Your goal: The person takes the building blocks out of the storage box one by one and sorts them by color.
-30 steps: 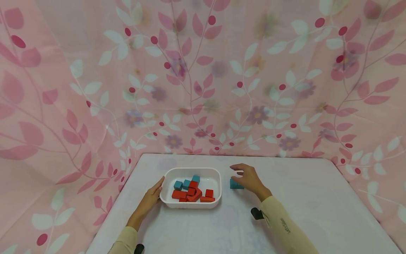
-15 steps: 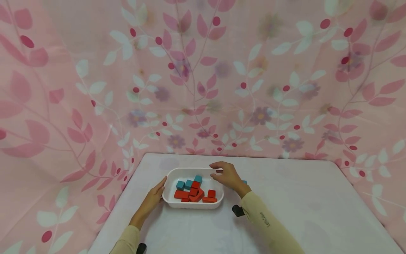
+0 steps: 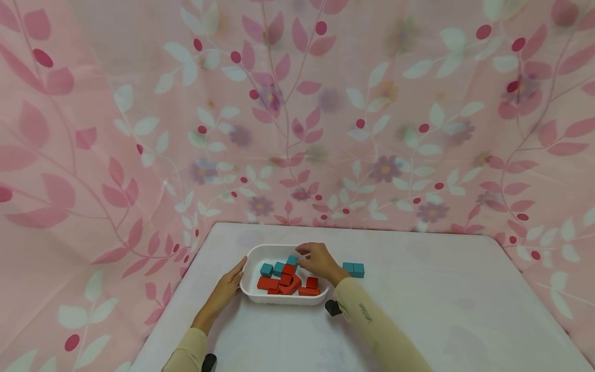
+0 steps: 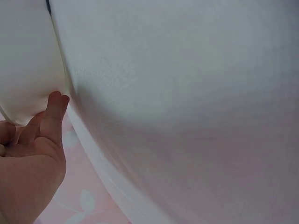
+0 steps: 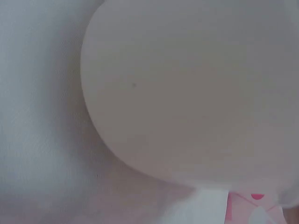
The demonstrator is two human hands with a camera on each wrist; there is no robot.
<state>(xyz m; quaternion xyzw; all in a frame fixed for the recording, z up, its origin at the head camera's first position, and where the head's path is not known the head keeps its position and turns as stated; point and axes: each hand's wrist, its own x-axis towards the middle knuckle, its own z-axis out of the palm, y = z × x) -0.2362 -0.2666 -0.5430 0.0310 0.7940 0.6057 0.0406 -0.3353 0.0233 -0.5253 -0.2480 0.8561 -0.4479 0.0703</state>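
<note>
Blocks (image 3: 268, 283) in the head view lie in the tray (image 3: 281, 300), just left of the right hand (image 3: 319, 261), which has come across from two blue blocks (image 3: 353, 269), bringing the tray's within reach; whether it pinches one, I cannot tell. Left wrist: the left hand (image 4: 37, 154) stretches its fingers against the tray. Right wrist: mostly tray, no clear grip.

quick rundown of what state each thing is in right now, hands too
White tray: upright on the table, uncovered, holding blocks
Red blocks: loose in the tray, toward its near side
Teal blocks: loose in the tray, behind most red ones
Two teal cubes: outside the tray, side by side
Left hand: fingers against the tray's left end
Right hand: over the tray's right side, fingers bent, grip unclear
</note>
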